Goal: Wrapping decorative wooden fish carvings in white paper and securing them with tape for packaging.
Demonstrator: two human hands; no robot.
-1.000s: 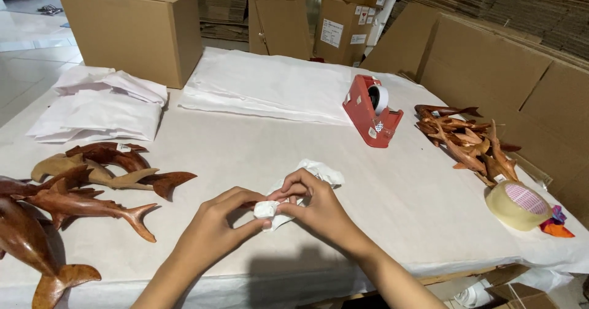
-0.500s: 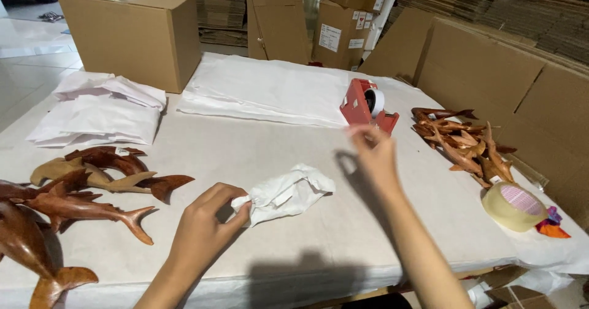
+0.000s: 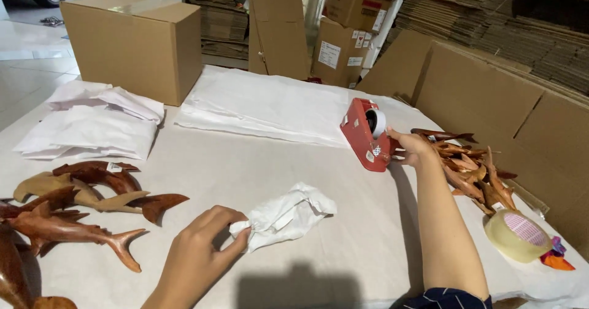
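right hand (image 3: 412, 148) now at red tape dispenser (image 3: 366, 135), left hand (image 3: 199, 251) on paper-wrapped bundle (image 3: 285, 214)

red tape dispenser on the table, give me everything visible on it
The red tape dispenser looks like moulded plastic, blocky with a slanted front, holding a white tape roll in its open top. Small pale stickers dot its near face. It stands upright on the paper-covered table, in front of a stack of white sheets. The right hand touches its right side; the grip itself is hidden.

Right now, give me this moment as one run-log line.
left hand: pinching white paper-wrapped bundle | right hand: at red tape dispenser | wooden fish carvings: unwrapped, left | table: paper-covered
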